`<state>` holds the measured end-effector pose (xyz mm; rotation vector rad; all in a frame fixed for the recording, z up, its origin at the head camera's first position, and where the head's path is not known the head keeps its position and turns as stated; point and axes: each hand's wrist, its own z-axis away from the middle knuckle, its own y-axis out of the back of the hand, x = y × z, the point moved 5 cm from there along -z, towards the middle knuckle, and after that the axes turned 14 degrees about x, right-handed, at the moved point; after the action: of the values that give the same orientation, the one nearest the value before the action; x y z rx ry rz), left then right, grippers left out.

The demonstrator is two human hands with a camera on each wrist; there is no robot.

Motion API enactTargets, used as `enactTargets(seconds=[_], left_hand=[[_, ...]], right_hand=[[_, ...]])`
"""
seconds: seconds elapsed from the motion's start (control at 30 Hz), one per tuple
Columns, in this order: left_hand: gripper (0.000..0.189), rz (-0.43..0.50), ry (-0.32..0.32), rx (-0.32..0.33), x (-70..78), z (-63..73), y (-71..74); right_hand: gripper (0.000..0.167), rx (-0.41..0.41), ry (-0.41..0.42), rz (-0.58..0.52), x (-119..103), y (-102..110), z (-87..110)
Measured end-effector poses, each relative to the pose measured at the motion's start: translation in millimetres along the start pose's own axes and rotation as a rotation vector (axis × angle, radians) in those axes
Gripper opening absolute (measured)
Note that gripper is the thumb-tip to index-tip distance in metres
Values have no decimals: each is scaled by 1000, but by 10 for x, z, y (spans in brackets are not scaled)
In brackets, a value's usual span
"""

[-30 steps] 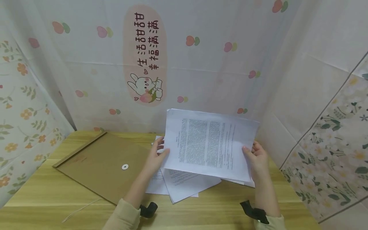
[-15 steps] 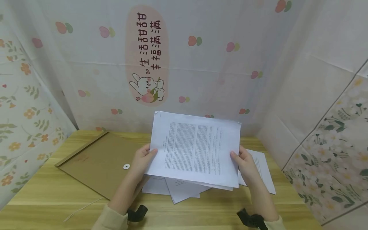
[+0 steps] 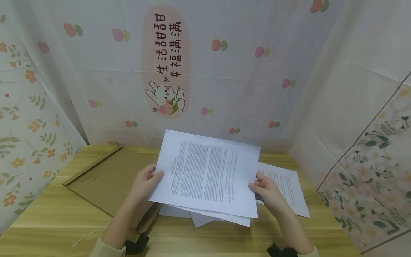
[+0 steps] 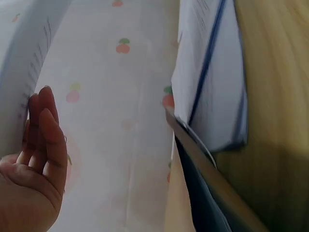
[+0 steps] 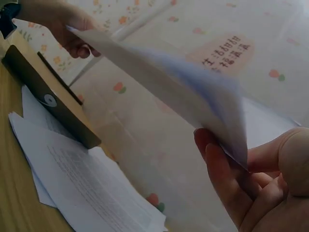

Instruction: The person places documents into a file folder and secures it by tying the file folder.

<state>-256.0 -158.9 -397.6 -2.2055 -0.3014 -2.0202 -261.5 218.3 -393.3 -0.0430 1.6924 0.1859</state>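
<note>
Between the person's pinching left hand (image 3: 145, 182) and right hand (image 3: 269, 192), white printed rectangular paper sheets (image 3: 205, 173) are held tilted above the worktop (image 3: 205, 244), seemingly being tidied, the next move likely calling for evening their staggered lower edges.

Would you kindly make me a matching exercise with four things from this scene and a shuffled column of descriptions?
1. raised papers
2. folder
3. cord
4. table

A. yellowish, wood-grained
B. brown, with a round white disc
C. gripped by the left hand and right hand
D. thin, pale, loosely curved

Pairs: 1-C; 2-B; 3-D; 4-A
</note>
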Motion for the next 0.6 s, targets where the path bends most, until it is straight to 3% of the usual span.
enactTargets(seconds=[0.23,0.37,0.6], left_hand=[[31,-40,9,-37,-71,54,141],[37,-43,-28,-77,-77,67,221],[46,-44,-88,-138,-89,97,344]], right_hand=[[59,-44,-5,-39,72,-67,59],[62,-31,-22,-32,95,-99,73],[63,-52,-141,-101,168,-132,118]])
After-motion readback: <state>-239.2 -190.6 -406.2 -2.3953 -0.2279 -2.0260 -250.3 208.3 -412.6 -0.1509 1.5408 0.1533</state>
